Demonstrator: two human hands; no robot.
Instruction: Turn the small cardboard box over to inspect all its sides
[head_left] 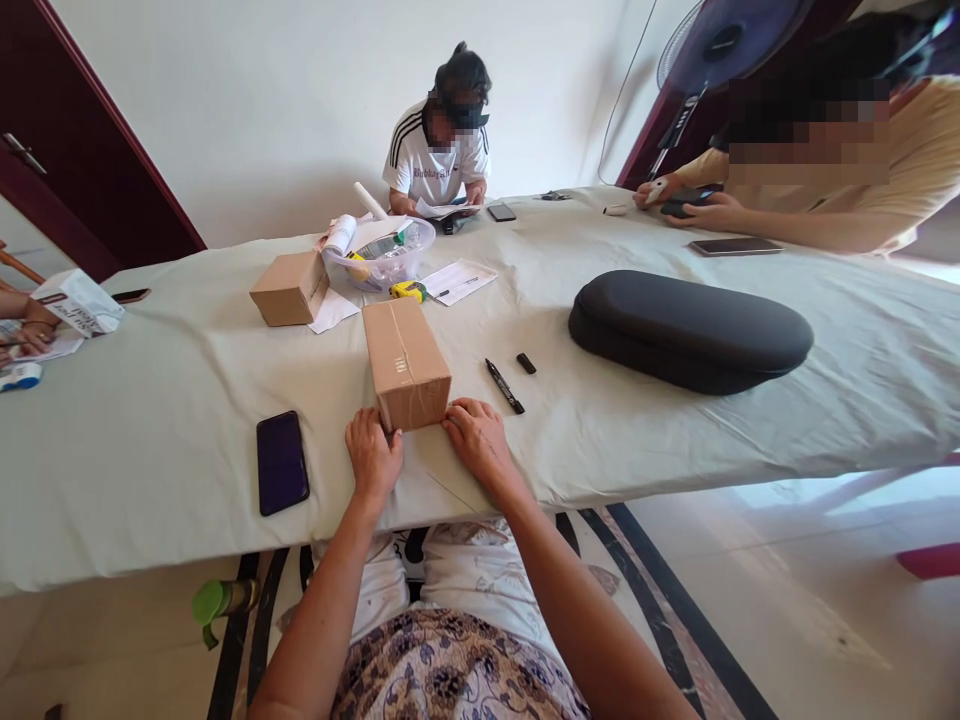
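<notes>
A taped brown cardboard box [407,360] rests on the cloth-covered table in front of me. My left hand [373,455] holds its near left bottom corner with curled fingers, the fingertips partly hidden. At the near right bottom corner, my right hand [478,435] grips the box with bent fingers. Just right of the box lies an uncapped black marker [504,387], with its black cap [526,363] a little beyond. A dark smartphone [283,463] lies flat to the left of my left hand.
Behind the box are a yellow tape measure [408,291], a second cardboard box [289,289], a paper sheet with a pen [460,283] and a filled plastic basket [420,240]. A long black case [690,330] lies right. Other people sit at the far side, right and left.
</notes>
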